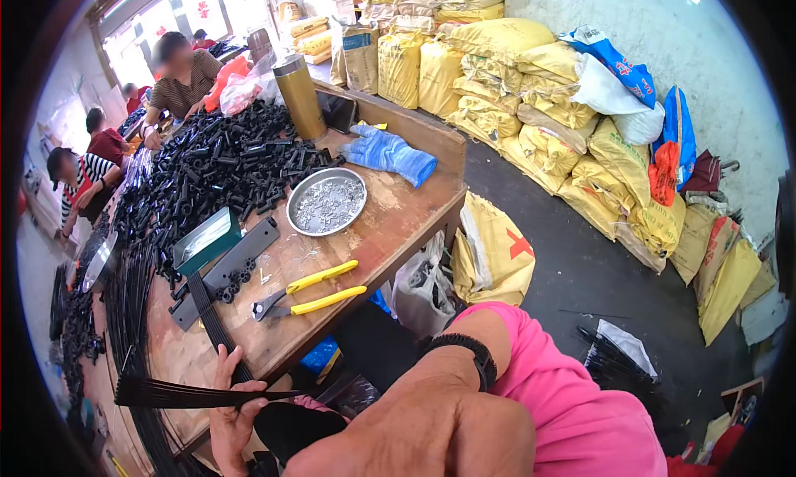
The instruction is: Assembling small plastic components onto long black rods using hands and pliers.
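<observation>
My left hand (pixel 228 423) is at the table's near edge, its thumb and fingers closed around a bundle of thin black strips (pixel 178 394). The strips fan out to the left and narrow to the right. Close to the camera is my right hand (pixel 423 427), below a pink sleeve and a black wristband; its fingers are hidden, so what it holds does not show. Another flat row of black strips (pixel 209 315) lies across a dark grey bar (pixel 228 270), reaching down to my left fingertips. Yellow-handled cutting pliers (pixel 311 293) rest to the right, beside small black round parts (pixel 238 282).
On the wooden table (pixel 398 216) are a heap of black parts (pixel 224 158), a round metal dish (pixel 327 201) of small pieces, a green tray (pixel 207 238), a blue glove (pixel 390 153) and a gold flask (pixel 298 95). Co-workers sit far left. Yellow sacks (pixel 489 87) line the wall.
</observation>
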`<state>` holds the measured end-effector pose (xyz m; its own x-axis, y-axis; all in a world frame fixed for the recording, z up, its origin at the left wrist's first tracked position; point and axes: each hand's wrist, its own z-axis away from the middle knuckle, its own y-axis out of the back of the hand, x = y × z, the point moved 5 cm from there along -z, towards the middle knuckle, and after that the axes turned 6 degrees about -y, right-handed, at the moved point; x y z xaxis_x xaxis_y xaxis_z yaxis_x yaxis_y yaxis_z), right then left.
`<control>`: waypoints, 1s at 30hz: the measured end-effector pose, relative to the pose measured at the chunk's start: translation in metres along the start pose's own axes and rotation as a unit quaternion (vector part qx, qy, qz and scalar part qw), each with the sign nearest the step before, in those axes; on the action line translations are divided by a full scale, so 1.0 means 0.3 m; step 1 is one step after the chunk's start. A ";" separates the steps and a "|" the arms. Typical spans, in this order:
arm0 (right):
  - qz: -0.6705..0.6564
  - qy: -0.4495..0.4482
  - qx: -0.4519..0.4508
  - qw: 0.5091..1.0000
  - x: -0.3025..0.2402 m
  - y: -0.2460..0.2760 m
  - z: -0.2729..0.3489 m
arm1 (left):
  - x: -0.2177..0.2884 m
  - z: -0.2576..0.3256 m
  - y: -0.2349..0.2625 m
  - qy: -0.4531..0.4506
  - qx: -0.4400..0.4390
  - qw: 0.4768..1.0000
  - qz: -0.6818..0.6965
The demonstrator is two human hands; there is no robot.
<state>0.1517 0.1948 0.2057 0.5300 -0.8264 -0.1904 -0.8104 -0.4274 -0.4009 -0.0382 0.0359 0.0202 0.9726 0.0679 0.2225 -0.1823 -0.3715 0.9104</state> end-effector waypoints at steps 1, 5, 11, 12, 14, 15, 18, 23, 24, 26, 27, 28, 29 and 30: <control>0.000 0.002 0.001 1.000 0.015 0.031 -0.018 | 0.033 -0.033 0.002 -0.001 -0.001 1.000 0.002; 0.155 0.249 0.020 0.956 -0.089 -0.044 0.006 | -0.002 -0.028 -0.019 0.267 0.096 0.898 0.336; 0.101 -0.042 0.168 0.980 0.019 0.000 0.032 | 0.001 -0.033 -0.018 0.253 0.093 0.905 0.329; 0.086 -0.022 0.171 0.981 0.017 0.007 0.027 | 0.001 -0.033 -0.026 0.238 0.091 0.910 0.328; 0.072 -0.039 0.106 0.991 -0.033 0.026 0.023 | 0.002 -0.033 -0.019 0.229 0.092 0.913 0.326; 0.183 -0.007 0.032 0.983 -0.089 0.013 -0.008 | 0.003 -0.029 -0.016 0.237 0.054 0.929 0.279; 0.450 -0.111 0.165 0.871 -0.139 0.105 0.034 | 0.015 0.010 -0.015 0.280 0.028 0.919 0.276; 0.661 -0.050 0.423 0.618 -0.456 0.316 0.086 | 0.025 -0.026 0.014 0.194 0.048 0.952 0.232; 0.726 -0.098 0.472 0.490 -0.519 0.371 0.086 | 0.032 -0.027 0.020 0.171 0.055 0.962 0.204; 0.744 -0.162 0.510 0.400 -0.642 0.488 0.109 | 0.040 -0.068 0.027 0.119 0.033 0.982 0.141; 0.773 -0.194 0.506 0.330 -0.686 0.541 0.107 | 0.043 -0.067 0.026 0.120 0.038 0.980 0.151; 0.774 -0.235 0.502 0.305 -0.715 0.621 0.103 | 0.047 -0.049 0.030 0.115 0.047 0.982 0.144; 0.807 -0.250 0.468 0.261 -0.748 0.683 0.097 | 0.043 -0.047 0.026 0.114 0.053 0.981 0.149; 0.837 -0.261 0.431 0.214 -0.773 0.722 0.087 | 0.050 -0.051 0.028 0.110 0.058 0.980 0.154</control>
<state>-0.1401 0.3033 0.1397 -0.1835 0.6922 -0.6980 0.2545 0.7193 0.6464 -0.0274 0.0480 0.0364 0.8168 0.1290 0.5624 -0.4328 -0.5075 0.7451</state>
